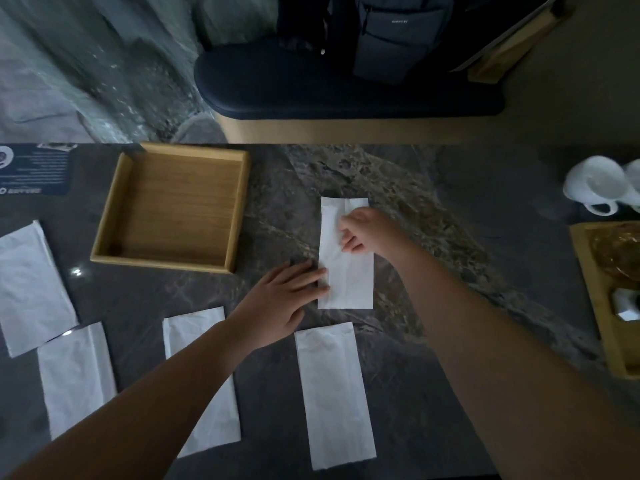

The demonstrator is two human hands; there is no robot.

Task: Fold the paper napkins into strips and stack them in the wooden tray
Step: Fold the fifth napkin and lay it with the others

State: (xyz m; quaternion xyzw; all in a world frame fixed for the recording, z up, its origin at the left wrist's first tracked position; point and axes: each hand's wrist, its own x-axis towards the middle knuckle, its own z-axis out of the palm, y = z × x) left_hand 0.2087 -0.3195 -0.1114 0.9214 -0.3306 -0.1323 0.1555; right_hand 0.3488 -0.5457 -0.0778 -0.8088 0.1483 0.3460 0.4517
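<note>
Bare left forearm (156, 393), bare right forearm (485, 341), bare left grip (280, 299) and bare right grip (363, 232).

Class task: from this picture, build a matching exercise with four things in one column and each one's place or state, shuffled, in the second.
Column 1
1. wooden tray
2. left hand
3. right hand
4. white cups

Column 2
A. fingers curled, pinching the upper part of the napkin
B. at the right edge of the table
C. empty, left of the napkin being folded
D. fingers straight, pressing that napkin's left edge

Pairs: 1-C, 2-D, 3-A, 4-B
</note>
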